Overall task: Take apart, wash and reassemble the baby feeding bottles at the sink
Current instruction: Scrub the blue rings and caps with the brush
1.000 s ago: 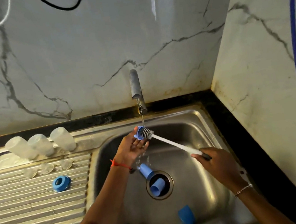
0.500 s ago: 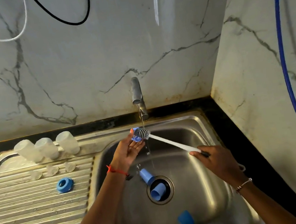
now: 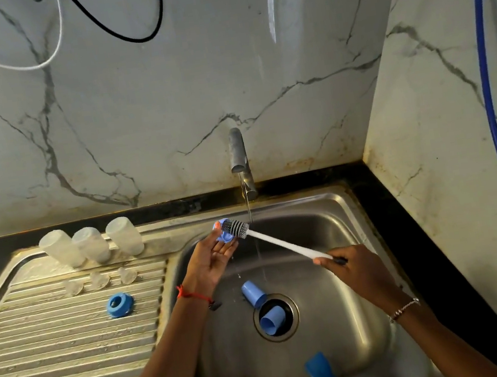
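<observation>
While the tap (image 3: pixel 237 154) runs, the left hand (image 3: pixel 212 258), pinching the ring (image 3: pixel 223 237) over the sink (image 3: pixel 324 209), has drawn it just left of the stream (image 3: pixel 248 207); the right hand (image 3: pixel 356 272) grips the brush (image 3: pixel 281 244), so I judge this is scrubbing, not rinsing.

Dim even light, wall glare, edges warped

A black stone desk (image 3: pixel 414 228) holds a stainless steel sink with a ribbed steel drainboard (image 3: pixel 73 360). Three frosted plastic bottle bodies (image 3: pixel 92 245) stand in a row at the drainboard's back. Three clear teats (image 3: pixel 99 280) lie nearer, then a blue plastic screw ring (image 3: pixel 119 304). The basin (image 3: pixel 348 302) holds three blue plastic caps: a first cap (image 3: pixel 253 292) just beside the drain, a second cap (image 3: pixel 273 318) in the drain, and a third cap (image 3: pixel 319 368) by the front wall.
</observation>
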